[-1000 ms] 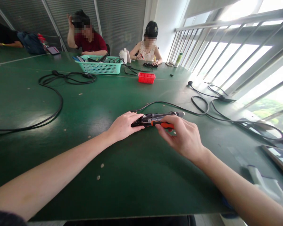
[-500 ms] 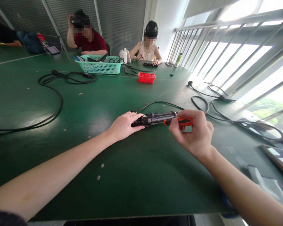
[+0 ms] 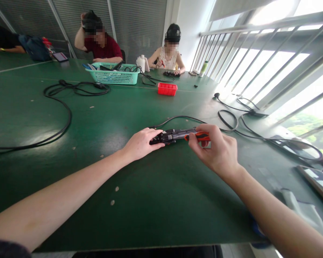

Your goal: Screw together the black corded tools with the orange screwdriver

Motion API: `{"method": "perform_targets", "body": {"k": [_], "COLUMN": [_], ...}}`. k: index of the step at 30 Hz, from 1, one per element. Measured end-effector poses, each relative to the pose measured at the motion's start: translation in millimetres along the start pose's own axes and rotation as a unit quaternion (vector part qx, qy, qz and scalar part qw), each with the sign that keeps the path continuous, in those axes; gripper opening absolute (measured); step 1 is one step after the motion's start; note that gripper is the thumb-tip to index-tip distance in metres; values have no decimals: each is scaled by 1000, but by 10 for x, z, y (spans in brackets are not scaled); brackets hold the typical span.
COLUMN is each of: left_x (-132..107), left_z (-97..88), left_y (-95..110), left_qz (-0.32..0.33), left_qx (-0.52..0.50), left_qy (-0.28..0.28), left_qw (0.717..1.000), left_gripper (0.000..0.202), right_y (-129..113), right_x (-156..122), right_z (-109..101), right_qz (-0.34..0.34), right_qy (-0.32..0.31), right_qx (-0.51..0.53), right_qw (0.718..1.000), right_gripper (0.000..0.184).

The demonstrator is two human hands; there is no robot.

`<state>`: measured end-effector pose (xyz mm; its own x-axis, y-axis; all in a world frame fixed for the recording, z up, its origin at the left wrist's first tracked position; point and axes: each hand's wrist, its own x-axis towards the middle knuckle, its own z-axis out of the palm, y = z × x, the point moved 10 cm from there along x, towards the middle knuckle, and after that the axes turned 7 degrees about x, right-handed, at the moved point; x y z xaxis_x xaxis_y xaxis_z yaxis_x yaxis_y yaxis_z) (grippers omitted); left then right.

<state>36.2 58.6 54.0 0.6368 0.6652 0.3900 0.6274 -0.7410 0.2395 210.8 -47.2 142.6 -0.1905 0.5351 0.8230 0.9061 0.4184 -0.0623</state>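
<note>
Left hand [image 3: 141,144] clasped over the black tool [image 3: 174,135], right hand [image 3: 218,152] tight around an orange-handled screwdriver [image 3: 198,136].

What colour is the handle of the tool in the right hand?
The handle is mostly orange; the head view shows it.

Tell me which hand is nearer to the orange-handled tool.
Right. The right hand grips the orange-handled tool by its handle. The left hand lies over the opposite end of the black device, clear of the tool.
</note>
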Motion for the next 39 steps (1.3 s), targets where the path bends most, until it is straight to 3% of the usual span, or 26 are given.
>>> {"method": "perform_targets", "body": {"k": [7,11,19,31,36,39], "left_x": [2,7,3,-2,3,5], "left_z": [-2,-7,5,6,-1,-5], "left_y": [-2,-2,-6,5,19,15], "left_qz": [-4,-6,-1,9,12,9], "left_qx": [7,8,5,12,13,14], "left_qy": [-3,-3,-7,0,0,0], "left_qw": [1000,1000,1000,1000,1000,1000], "left_gripper": [49,49,50,49,50,50], "right_y": [47,38,94,149,118,131], "right_x": [-12,-1,17,-1,15,15], "right_z": [54,68,-103,40,61,40], "right_qz": [43,42,78,101,103,101], "right_qy": [-19,-23,46,-5,-22,-15], "right_qx": [35,8,30,37,77,36], "right_qw": [998,999,995,994,991,994], "right_gripper": [42,33,31,35,48,43]}}
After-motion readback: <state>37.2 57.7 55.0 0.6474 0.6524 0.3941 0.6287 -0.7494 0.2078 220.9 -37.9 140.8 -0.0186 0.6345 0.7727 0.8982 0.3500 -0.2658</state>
